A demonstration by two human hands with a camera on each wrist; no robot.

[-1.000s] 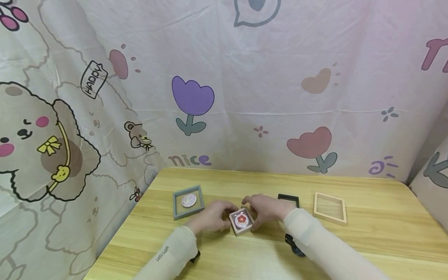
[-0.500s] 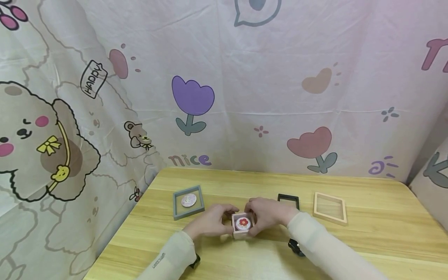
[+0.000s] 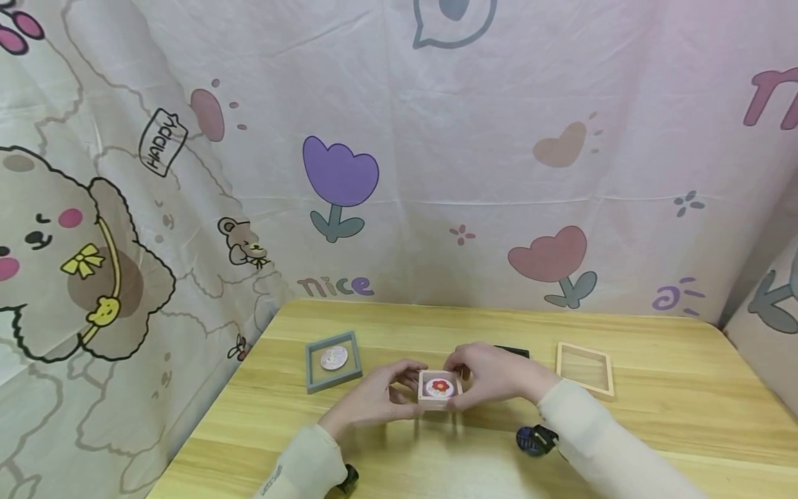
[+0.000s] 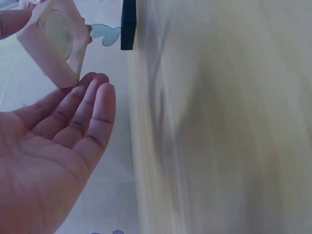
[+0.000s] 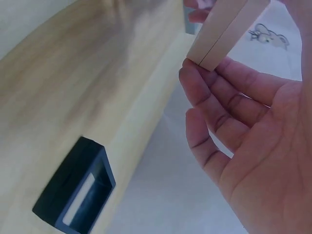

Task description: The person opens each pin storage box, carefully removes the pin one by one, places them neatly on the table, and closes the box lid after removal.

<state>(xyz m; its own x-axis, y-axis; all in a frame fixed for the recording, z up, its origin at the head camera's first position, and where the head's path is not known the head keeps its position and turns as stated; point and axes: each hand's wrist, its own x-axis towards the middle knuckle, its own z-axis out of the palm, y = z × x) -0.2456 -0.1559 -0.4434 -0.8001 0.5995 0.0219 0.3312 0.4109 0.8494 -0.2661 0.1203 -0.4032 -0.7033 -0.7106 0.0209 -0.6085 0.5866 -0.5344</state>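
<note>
We see a small pale box (image 3: 434,404) held just above a wooden table (image 3: 399,464), a red-flower badge (image 3: 440,387) showing within its frame. The left hand (image 3: 374,396) pinches one side between thumb and fingers; the right hand (image 3: 499,374) grips the other. A seam runs along the box's side, its halves together. We judge this a two-handed holding or adjusting step; the next move seems to call for steady, even pressure, keeping the badge centred.
</note>
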